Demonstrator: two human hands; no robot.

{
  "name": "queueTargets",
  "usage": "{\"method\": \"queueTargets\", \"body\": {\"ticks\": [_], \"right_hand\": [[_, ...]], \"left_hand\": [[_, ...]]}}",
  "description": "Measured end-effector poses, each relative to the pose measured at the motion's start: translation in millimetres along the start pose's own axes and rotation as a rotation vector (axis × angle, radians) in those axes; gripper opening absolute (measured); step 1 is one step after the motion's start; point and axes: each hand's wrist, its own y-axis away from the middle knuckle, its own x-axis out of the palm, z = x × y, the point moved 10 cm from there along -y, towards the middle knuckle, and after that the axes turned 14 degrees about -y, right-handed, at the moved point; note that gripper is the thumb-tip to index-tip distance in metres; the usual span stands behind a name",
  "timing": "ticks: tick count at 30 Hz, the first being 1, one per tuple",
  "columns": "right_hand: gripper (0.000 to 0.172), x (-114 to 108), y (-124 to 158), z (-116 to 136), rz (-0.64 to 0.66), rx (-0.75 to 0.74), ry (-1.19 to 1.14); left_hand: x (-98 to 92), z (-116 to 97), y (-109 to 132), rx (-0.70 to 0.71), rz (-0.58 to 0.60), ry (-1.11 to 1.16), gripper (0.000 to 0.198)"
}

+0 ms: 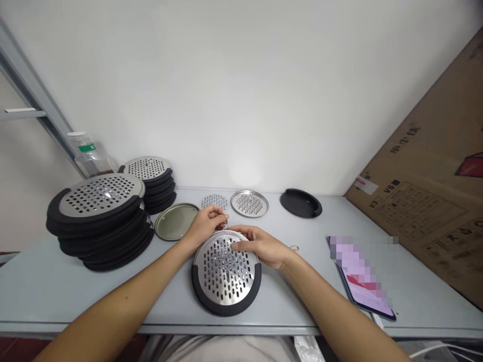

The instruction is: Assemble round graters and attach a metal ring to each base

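A round grater [225,269] with a slotted metal face and a black rim around its lower part lies in front of me on the table. My right hand [260,245] grips its upper right edge, thumb on the slotted face and fingers behind. At the top edge, my left hand [208,223] is closed in a pinch on a thin wire loop [226,221]. Whether the loop is joined to the grater I cannot tell. Just behind my left hand lies an olive-grey round plate [175,221]. Two loose slotted discs, one thin [214,201] and one rimmed [249,203], lie farther back.
Stacked black-rimmed graters stand at the left, a near stack [101,221] and a far stack [149,173], with a clear bottle [90,156] behind. A black round tray [301,203] lies at the back. A phone [362,281] and a large cardboard box [426,201] are at the right.
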Motion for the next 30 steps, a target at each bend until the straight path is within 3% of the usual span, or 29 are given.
{"method": "queueTargets", "body": {"ticks": [5, 11, 18, 30], "right_hand": [[0.050, -12, -1, 5, -0.089, -0.024, -0.075], [0.052, -32, 0, 17, -0.233, -0.124, -0.073], [0.037, -52, -4, 5, -0.427, -0.195, -0.106], [0.032, -44, -10, -3, -0.385, -0.158, -0.313]], "left_hand": [[0.1, -4, 9, -0.002, 0.044, 0.011, 0.018], [2.7, -5, 24, 0.037, 0.066, -0.070, 0.033], [12.6, 24, 31, -0.201, 0.046, 0.184, 0.042], [16.2, 36, 35, -0.324, 0.023, 0.323, 0.033]]}}
